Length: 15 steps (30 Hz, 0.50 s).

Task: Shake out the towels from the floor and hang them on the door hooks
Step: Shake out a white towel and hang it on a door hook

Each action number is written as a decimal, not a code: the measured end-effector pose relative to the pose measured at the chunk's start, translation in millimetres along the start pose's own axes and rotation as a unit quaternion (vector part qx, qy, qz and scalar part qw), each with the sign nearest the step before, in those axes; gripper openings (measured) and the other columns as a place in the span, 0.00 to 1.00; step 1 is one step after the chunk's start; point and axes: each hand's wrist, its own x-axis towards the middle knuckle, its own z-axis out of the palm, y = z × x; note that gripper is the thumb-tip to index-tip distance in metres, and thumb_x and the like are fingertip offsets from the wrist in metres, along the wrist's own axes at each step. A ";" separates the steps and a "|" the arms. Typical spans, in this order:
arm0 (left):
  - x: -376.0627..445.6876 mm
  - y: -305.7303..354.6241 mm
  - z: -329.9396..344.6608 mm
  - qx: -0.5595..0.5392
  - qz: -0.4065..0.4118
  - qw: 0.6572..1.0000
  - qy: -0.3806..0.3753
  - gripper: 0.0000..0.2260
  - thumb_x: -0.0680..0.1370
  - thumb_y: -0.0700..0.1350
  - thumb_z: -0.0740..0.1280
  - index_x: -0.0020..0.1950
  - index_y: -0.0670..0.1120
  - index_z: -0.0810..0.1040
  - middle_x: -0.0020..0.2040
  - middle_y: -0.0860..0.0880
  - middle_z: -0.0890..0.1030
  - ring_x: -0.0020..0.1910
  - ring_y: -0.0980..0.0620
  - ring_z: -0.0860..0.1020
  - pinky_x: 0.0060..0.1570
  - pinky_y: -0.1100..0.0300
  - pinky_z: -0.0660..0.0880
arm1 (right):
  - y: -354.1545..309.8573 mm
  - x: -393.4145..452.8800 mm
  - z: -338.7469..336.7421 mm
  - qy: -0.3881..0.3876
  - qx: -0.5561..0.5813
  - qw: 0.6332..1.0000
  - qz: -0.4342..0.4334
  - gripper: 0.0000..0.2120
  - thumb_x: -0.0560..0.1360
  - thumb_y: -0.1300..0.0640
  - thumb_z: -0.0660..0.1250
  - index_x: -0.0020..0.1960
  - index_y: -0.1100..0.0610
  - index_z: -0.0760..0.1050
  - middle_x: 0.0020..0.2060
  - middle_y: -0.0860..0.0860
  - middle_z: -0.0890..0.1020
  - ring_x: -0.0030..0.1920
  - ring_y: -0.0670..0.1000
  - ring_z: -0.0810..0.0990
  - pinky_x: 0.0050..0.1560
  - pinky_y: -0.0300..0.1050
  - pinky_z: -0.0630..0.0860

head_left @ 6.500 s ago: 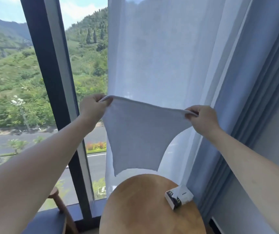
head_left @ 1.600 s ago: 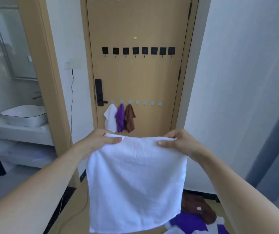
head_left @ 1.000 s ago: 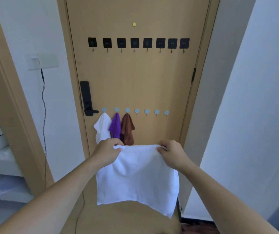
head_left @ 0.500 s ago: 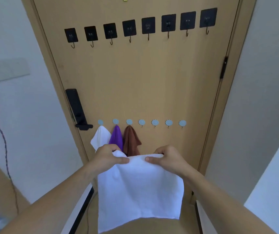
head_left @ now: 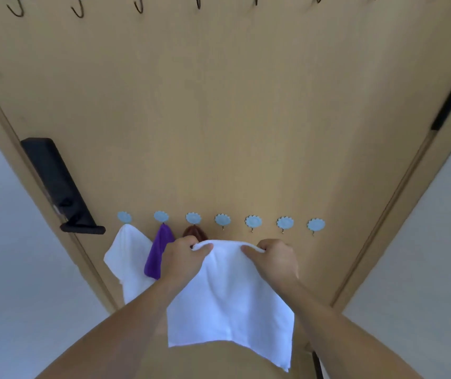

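A white towel hangs from its top edge, which both hands pinch close together. My left hand grips the left part of that edge and my right hand grips the right part. The bunched edge sits just below the fourth light-blue hook of the lower row on the wooden door. On the first three hooks hang another white towel, a purple towel and a brown towel, the brown one mostly hidden behind my left hand.
Three more light-blue hooks stand bare to the right. A row of dark metal hooks runs along the top. The black lock handle juts out at the left; a black hinge is at the right. Pale walls flank the door.
I have stepped much closer to the door, which now fills the view. My hands have drawn nearer together and lifted the towel's edge to just under the lower hook row.
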 end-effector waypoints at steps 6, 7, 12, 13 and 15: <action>95.6 -18.4 60.5 -0.007 -0.085 0.996 -0.031 0.19 0.74 0.55 0.68 0.30 0.45 0.68 0.28 0.50 0.72 0.33 0.45 0.72 0.33 0.56 0.67 | -3.1 95.1 62.2 0.018 0.039 0.990 0.135 0.22 0.74 0.45 0.67 0.29 0.53 0.60 0.23 0.46 0.64 0.27 0.50 0.64 0.29 0.42 0.59; 106.8 -22.6 71.1 -0.018 -0.108 0.993 -0.038 0.20 0.75 0.54 0.68 0.29 0.45 0.68 0.28 0.51 0.72 0.33 0.45 0.72 0.33 0.56 0.67 | -1.1 105.8 71.4 0.020 0.067 0.984 0.163 0.22 0.74 0.46 0.67 0.29 0.53 0.61 0.23 0.45 0.65 0.27 0.50 0.65 0.29 0.42 0.59; 139.5 -31.9 112.7 -0.190 -0.257 0.943 -0.096 0.11 0.79 0.48 0.69 0.55 0.42 0.83 0.49 0.46 0.81 0.49 0.46 0.77 0.49 0.59 0.71 | 13.0 131.1 112.3 0.031 0.189 0.944 0.270 0.20 0.73 0.52 0.72 0.28 0.51 0.66 0.21 0.43 0.67 0.28 0.50 0.69 0.29 0.40 0.62; 139.9 -33.9 117.8 -0.210 -0.281 0.931 -0.102 0.13 0.80 0.46 0.68 0.60 0.40 0.81 0.55 0.42 0.81 0.50 0.46 0.76 0.49 0.58 0.70 | 16.3 131.1 119.4 0.034 0.208 0.934 0.289 0.20 0.72 0.52 0.73 0.28 0.53 0.66 0.21 0.44 0.68 0.27 0.50 0.68 0.29 0.40 0.62; 137.4 -42.2 125.2 -0.204 -0.285 0.929 -0.115 0.14 0.81 0.45 0.65 0.61 0.38 0.81 0.59 0.39 0.82 0.51 0.44 0.78 0.49 0.59 0.68 | 21.4 131.2 131.2 0.037 0.254 0.912 0.321 0.19 0.71 0.51 0.75 0.31 0.56 0.69 0.25 0.47 0.71 0.28 0.50 0.70 0.30 0.40 0.64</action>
